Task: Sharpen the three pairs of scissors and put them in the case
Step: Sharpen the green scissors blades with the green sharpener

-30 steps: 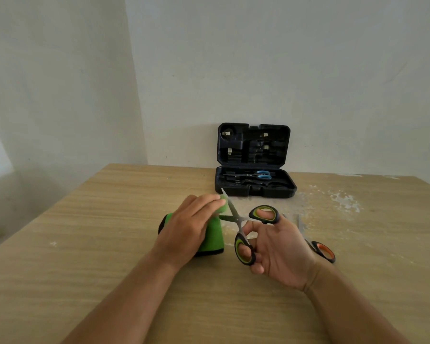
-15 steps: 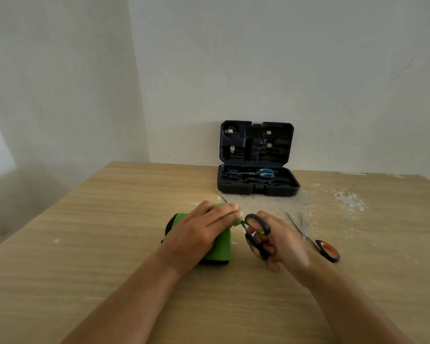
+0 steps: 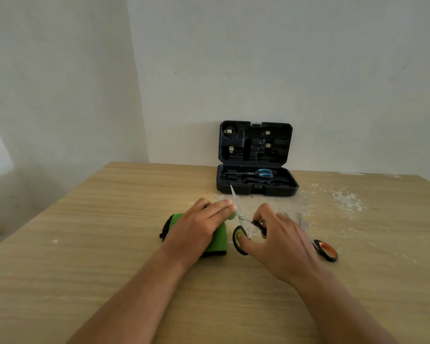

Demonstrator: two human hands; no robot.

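Here the second pair is being sharpened. The left hand (image 3: pixel 199 224) lies flat over the green sharpener (image 3: pixel 217 238), fingers straight, pressing it down on the table (image 3: pixel 109 256) a little in from the middle. The right hand (image 3: pixel 276 240) grips the green-handled scissors (image 3: pixel 240 235), thumb through the nearer loop and fingers curled round the farther one; the blades are spread, their tips sticking out beyond the left fingertips toward the far edge. One blade seems to sit in the sharpener's slot, though the left hand hides the slot itself.

The blue-handled scissors (image 3: pixel 262 173) already lie in the open black case (image 3: pixel 257 189) at the far edge against the wall. The orange-handled scissors (image 3: pixel 324 249) lie on the table just right of the right hand, waiting.

By my reading, the next move calls for drawing the blade back through the slot with steady pressure while the left hand keeps the sharpener from sliding, then carrying this pair to the case.

Against half a second ago, the handles are spread wider, the right hand has turned more palm-down over them, and the blade tips reach further past the sharpener.
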